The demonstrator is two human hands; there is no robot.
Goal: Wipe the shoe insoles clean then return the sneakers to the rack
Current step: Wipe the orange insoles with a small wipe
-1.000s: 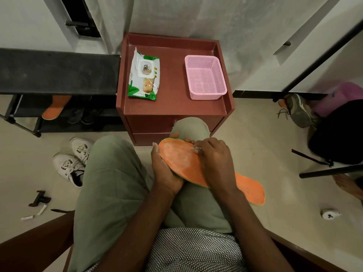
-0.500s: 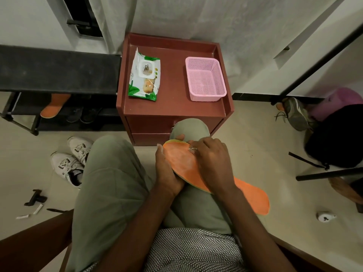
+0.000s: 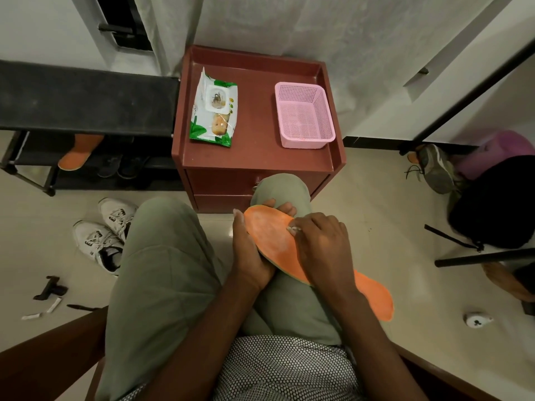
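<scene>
Orange insole [image 3: 272, 235] lies across the seated person's right knee in the head view, heel end jutting past the thigh toward the floor. Left hand [image 3: 250, 256] cups its near edge from beneath, fingers curled round the toe end. Right hand [image 3: 321, 250] presses on top, fingertips pinching a small white wipe [image 3: 294, 229] against the surface. White sneakers [image 3: 104, 233] sit on the floor beside the black rack [image 3: 86, 102], where another orange insole [image 3: 76, 156] rests. Wipes pack [image 3: 214, 108] and pink basket [image 3: 305, 115] sit on the brown cabinet [image 3: 257, 157].
</scene>
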